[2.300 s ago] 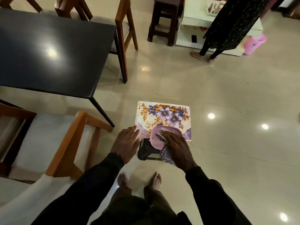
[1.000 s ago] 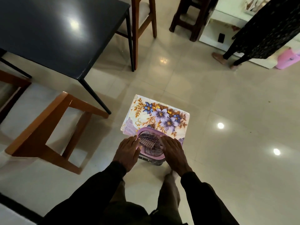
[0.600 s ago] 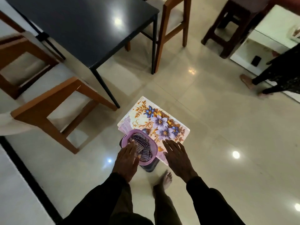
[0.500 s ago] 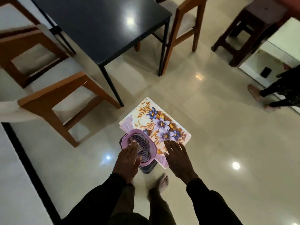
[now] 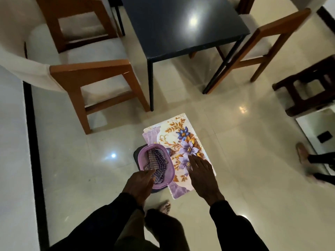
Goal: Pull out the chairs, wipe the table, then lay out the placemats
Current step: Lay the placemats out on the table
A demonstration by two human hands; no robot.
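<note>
**Fingers [image 5: 194, 160] divided between mat and cloth**

Ahead stands the dark, glossy, square-topped desk [image 5: 181, 24]. The tan wooden chairs [image 5: 90, 69] with pale seats stand off its left and right sides, so pulling them out looks done. Whether the top has been wiped cannot be told.

Just short of the desk's near legs, a stack of floral plastic placemats [image 5: 181, 140] in cream, gold and purple lies across a low dark stool [image 5: 136, 154]. It is probably parked there to leave the desk free for wiping. On the stack's left part sits a lilac oval plastic basket [image 5: 155, 146], and in it a crumpled checked cloth [image 5: 155, 163], likely the wiper.

The right hand [image 5: 203, 174] lies flat on the near half of the top placemat. Its fingers are straight and spread and grasp nothing, and they seem to be steadying the stack.

The left hand [image 5: 139, 183] reaches over the basket's near rim. Its fingers bend downward with the tips touching the cloth, but whether they pinch it cannot be told.

So the cloth lies at the left fingertips, and the top placemat lies directly beneath the right ones.
</note>
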